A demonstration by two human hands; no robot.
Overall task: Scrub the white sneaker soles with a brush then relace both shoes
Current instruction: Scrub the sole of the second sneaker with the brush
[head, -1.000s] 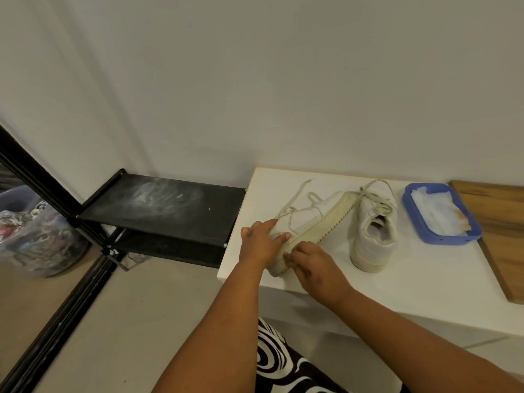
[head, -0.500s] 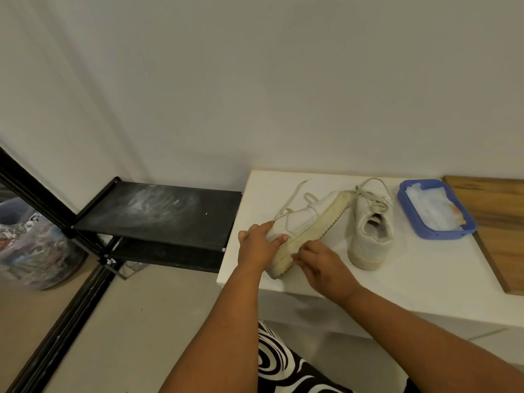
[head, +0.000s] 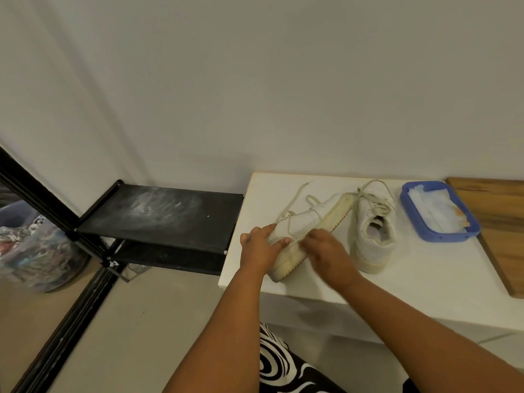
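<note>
Sneaker (head: pixel 307 228) on its side is what we steady at the near left corner of the white tabletop (head: pixel 411 282), its yellowed sole edge turned up and toward us. Its long axis runs diagonally, heel close to us at lower left, toe pointing away to upper right. Our left hand (head: pixel 259 246) grips the heel end, thumb across the upper. Our right hand (head: pixel 326 252) rests on the sole's midsection, fingers curled; we cannot tell whether that grip holds a brush. Most of the sole stretches away beyond the right hand, so we judge strokes must travel toeward. The second sneaker (head: pixel 373 235) stands upright just to the right, laces loose.
</note>
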